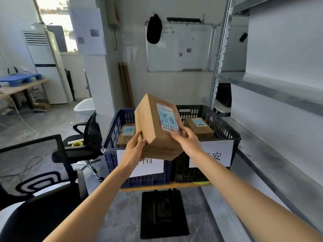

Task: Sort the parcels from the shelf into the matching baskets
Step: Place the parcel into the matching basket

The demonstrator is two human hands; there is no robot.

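Grips the parcel (153, 131) with left hand (135, 146) at its lower left edge and right hand (187, 142) at the near corner of the label (167, 117). Holds it above the join of blue basket (113, 130) and black basket (225, 130). Advise matching label to sign (150, 165), then lowering level, leftward. Cannot read that sign whole: first character hidden behind parcel and left hand.

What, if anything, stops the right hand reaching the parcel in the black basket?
Probably not reachable yet: right hand and left hand grip the held box. The black basket is open-topped, its parcel uncovered.
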